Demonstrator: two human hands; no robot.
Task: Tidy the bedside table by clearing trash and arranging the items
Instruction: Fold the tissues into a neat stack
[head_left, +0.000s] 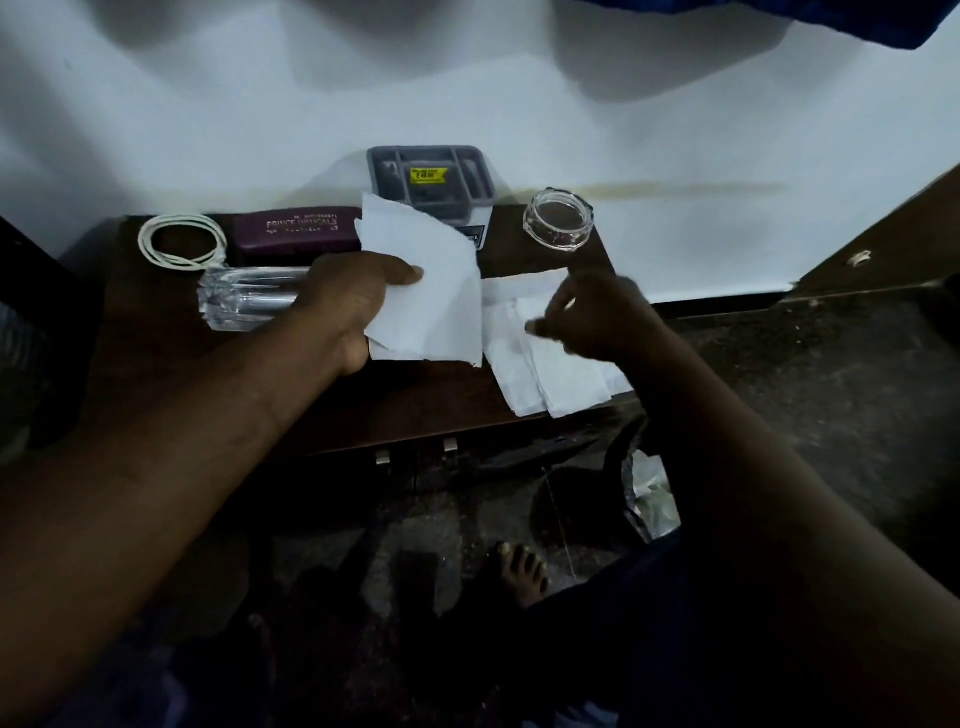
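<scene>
White paper sheet (431, 296), thin and creased, is pinched between the thumb and fingers of the left hand (353, 306) above the dark wooden bedside table (415, 415). More limp white papers (550, 369) lie at its right front edge. The right hand (592, 312) is blurred over them, so I cannot tell its grip. Further back are a clear bottle (244, 299) on its side, a maroon hard case (296, 234) and a round glass dish (558, 221).

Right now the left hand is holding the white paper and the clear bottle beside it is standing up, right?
Not quite. The left hand does hold the white paper, but the clear bottle beside it is lying on its side, not standing up. The head view shows it.
</scene>
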